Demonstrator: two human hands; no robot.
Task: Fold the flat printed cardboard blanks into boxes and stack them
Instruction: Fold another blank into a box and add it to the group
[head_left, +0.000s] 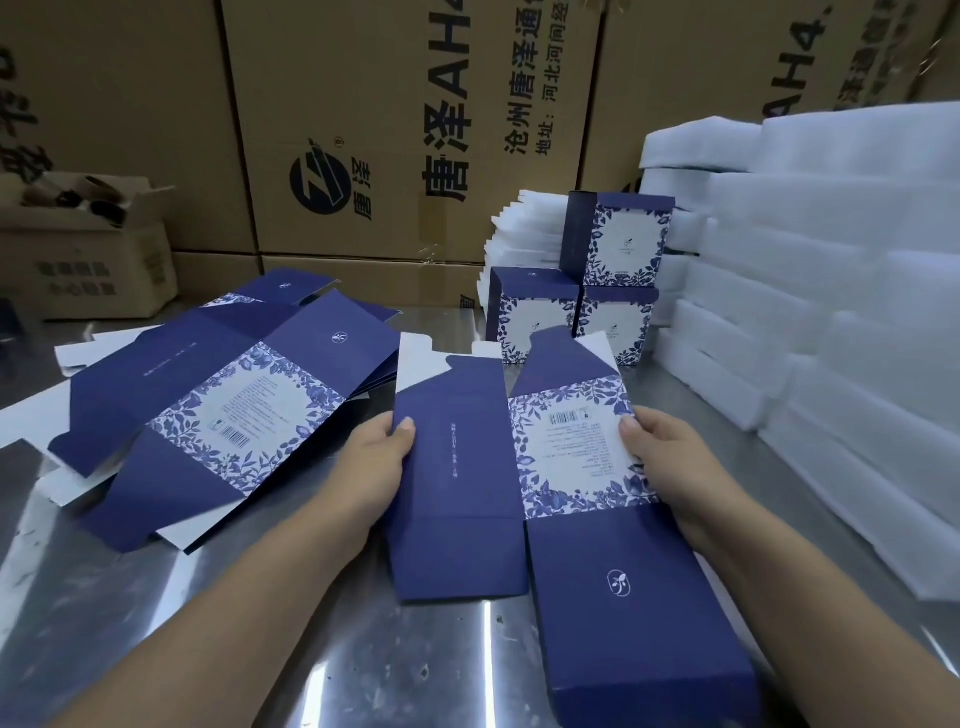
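Blank (460, 467) is in both hands, low over the steel desk (311, 675), printed side up, logo flap toward me. My left hand (371, 467) grips its left edge, thumb on the plain navy panel. My right hand (670, 462) grips the right edge, thumb on the floral panel; fingers probably underneath, hidden. To the left, a pile of flat blanks (208, 415) lies fanned on the desk. Further back, three folded boxes (626, 244): two side by side, one on top. White foam sheets (857, 260) are stacked to their right. Brown cartons (389, 104) stand behind.
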